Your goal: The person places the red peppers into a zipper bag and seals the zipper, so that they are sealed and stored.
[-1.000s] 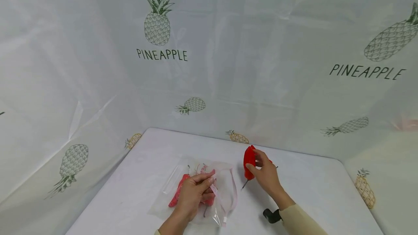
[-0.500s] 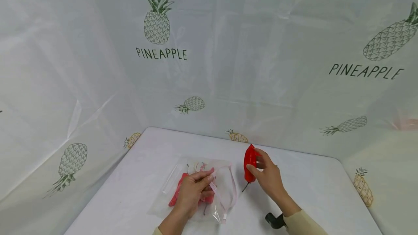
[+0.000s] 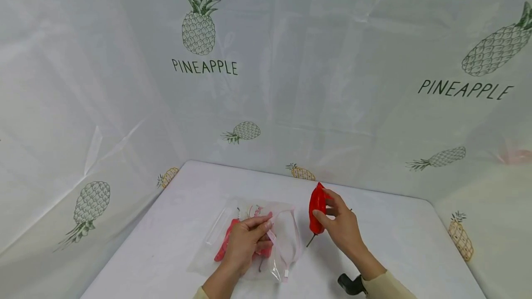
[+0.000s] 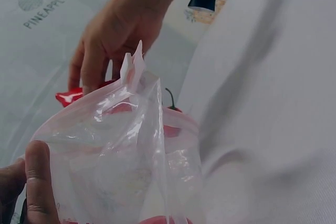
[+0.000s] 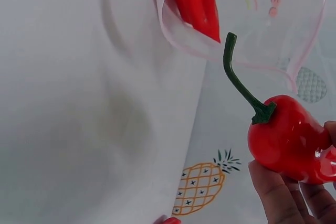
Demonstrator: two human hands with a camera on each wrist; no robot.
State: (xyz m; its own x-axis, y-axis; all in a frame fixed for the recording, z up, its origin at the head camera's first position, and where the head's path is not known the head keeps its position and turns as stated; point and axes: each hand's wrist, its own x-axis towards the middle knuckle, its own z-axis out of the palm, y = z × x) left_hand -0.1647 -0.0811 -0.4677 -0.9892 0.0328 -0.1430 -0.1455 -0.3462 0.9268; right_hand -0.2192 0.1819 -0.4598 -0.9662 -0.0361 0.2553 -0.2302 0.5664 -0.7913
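My left hand point(image 3: 245, 241) pinches the rim of a clear plastic zip bag point(image 3: 208, 248) with a pink edge. The bag's mouth gapes towards the right. Red peppers point(image 3: 226, 241) lie inside it, partly hidden by that hand. Right of the bag, my right hand point(image 3: 342, 223) grips a red pepper point(image 3: 317, 209) between thumb and fingers, its stem pointing down towards me. The right wrist view shows this pepper's green stem point(image 5: 236, 80) near the bag's pink rim point(image 5: 184, 48), apart from it. A small white slider point(image 3: 286, 273) sits at the rim's near end.
A white table point(image 3: 166, 225) bears everything, with a pineapple-printed sheet point(image 3: 332, 82) standing behind and at the sides. Behind the right hand a bit of stem point(image 3: 351, 210) shows. A black camera mount point(image 3: 350, 285) sits at the right wrist.
My right hand has brought the red pepper slightly nearer to me, and the thing behind that hand is now mostly covered. My left hand keeps its hold on the bag with barely any movement.
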